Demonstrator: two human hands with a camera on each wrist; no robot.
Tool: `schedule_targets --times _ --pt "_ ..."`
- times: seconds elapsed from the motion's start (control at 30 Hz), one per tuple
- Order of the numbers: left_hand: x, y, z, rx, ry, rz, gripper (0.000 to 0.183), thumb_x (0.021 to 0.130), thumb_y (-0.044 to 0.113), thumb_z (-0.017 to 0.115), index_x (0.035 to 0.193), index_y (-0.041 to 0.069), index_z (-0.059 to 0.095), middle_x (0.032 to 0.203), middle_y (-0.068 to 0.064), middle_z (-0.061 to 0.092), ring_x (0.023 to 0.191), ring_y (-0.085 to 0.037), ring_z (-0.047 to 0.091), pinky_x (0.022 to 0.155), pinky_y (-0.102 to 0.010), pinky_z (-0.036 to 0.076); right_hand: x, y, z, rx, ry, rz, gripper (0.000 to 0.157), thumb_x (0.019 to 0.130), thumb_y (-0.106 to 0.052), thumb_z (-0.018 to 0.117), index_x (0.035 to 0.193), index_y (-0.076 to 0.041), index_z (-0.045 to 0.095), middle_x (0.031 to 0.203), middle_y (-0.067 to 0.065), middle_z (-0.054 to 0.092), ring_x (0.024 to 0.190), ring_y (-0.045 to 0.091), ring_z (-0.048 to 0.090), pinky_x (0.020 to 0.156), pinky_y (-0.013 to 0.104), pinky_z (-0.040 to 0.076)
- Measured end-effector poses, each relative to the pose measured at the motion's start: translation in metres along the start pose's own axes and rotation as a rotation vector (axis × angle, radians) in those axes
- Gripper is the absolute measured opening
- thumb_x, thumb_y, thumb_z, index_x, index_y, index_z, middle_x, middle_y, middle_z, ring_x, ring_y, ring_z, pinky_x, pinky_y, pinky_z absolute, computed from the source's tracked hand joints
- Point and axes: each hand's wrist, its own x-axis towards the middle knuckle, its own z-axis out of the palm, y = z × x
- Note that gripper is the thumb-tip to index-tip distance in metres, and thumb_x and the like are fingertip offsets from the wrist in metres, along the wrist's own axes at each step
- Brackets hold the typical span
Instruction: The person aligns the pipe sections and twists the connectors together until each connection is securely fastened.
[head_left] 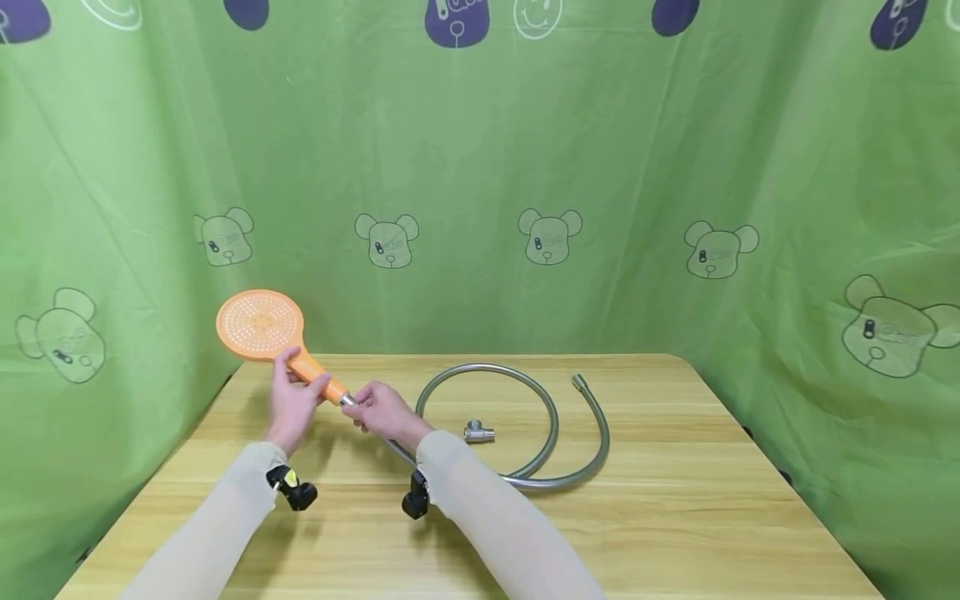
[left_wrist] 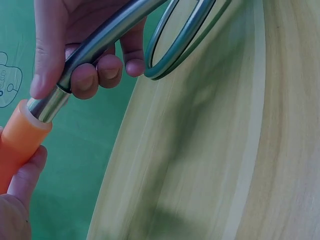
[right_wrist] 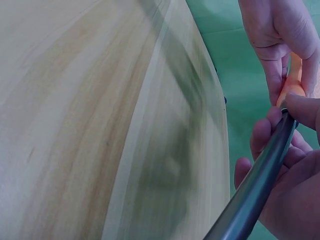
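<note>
An orange shower head [head_left: 261,325] with a round perforated face is held up over the left part of the table. My left hand [head_left: 292,406] grips its handle, thumb and fingers on opposite sides. At the lower end of the handle, my right hand [head_left: 387,412] pinches the metal end fitting [left_wrist: 47,107] of a grey shower hose [right_wrist: 255,185]. In the left wrist view the fitting meets the handle's end, part of its silver collar showing. From my right hand the hose runs down to the table and loops there.
Inside the hose loop lies a small metal tee valve [head_left: 477,432]. The hose's other end fitting [head_left: 578,382] rests toward the back right of the wooden table [head_left: 675,517]. A green printed curtain [head_left: 480,292] hangs behind and along both sides.
</note>
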Motion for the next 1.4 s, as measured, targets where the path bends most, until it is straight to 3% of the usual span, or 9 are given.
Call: schedule_targets --times 0.23,0.37,0.43,0.6,0.83,1.2,1.4 --pt "0.0002 0.0033 0.0007 -0.005 0.011 0.003 0.076 0.093 -0.002 0.066 0.155 0.018 0.026 0.117 -0.012 0.038 0.094 -0.018 0.055 0.082 -0.022 0.06 0.0018 0.0006 -0.0012 0.004 -0.015 -0.027 0.025 0.099 -0.032 0.064 0.099 -0.007 0.067 0.076 0.006 0.067 0.066 0.015 0.06 0.059 0.026 0.047" --pt "-0.0005 0.0033 0.0012 -0.007 0.009 -0.003 0.076 0.094 -0.002 0.065 0.155 0.018 0.026 0.118 -0.012 0.038 0.095 -0.019 0.055 0.082 -0.023 0.06 0.0007 0.001 -0.0009 0.009 -0.003 0.008 0.037 0.092 -0.035 0.074 0.115 -0.01 0.061 0.08 0.005 0.068 0.07 0.02 0.063 0.059 0.028 0.047" --pt "-0.0006 0.003 0.0015 -0.008 0.011 -0.003 0.075 0.093 -0.002 0.065 0.155 0.018 0.026 0.117 -0.012 0.038 0.096 -0.02 0.055 0.081 -0.023 0.06 0.0003 0.0008 -0.0006 0.013 0.004 0.023 0.04 0.088 -0.031 0.078 0.116 -0.012 0.057 0.079 0.002 0.066 0.07 0.02 0.062 0.058 0.028 0.047" --pt "0.001 0.002 0.0017 -0.006 0.006 -0.005 0.076 0.093 -0.001 0.066 0.155 0.019 0.026 0.117 -0.012 0.038 0.097 -0.02 0.054 0.082 -0.023 0.059 0.0003 -0.0003 -0.0003 0.009 0.014 0.017 0.03 0.087 -0.02 0.079 0.102 -0.011 0.055 0.076 0.002 0.063 0.064 0.015 0.058 0.053 0.025 0.046" --pt "0.004 0.0048 0.0027 -0.024 0.006 -0.002 0.076 0.093 -0.001 0.066 0.155 0.019 0.026 0.117 -0.01 0.038 0.094 -0.017 0.055 0.083 -0.023 0.06 0.0037 -0.001 -0.0012 0.001 0.013 -0.009 0.02 0.094 -0.022 0.072 0.096 -0.011 0.056 0.078 0.002 0.065 0.065 0.015 0.06 0.059 0.029 0.051" --pt "0.0053 0.0048 0.0042 -0.033 0.019 -0.001 0.075 0.093 -0.003 0.067 0.153 0.016 0.027 0.115 -0.011 0.039 0.094 -0.017 0.056 0.082 -0.024 0.06 0.0044 0.0005 -0.0017 0.017 0.047 0.014 0.029 0.087 -0.028 0.08 0.1 -0.01 0.061 0.08 0.003 0.067 0.067 0.016 0.06 0.06 0.031 0.052" --pt "0.0055 0.0041 0.0037 -0.035 0.007 -0.019 0.076 0.093 -0.001 0.066 0.155 0.018 0.025 0.117 -0.01 0.038 0.093 -0.017 0.057 0.083 -0.024 0.06 0.0047 0.001 0.0005 0.017 0.055 -0.01 0.021 0.09 -0.021 0.076 0.094 -0.009 0.059 0.076 0.003 0.064 0.062 0.013 0.058 0.054 0.024 0.048"
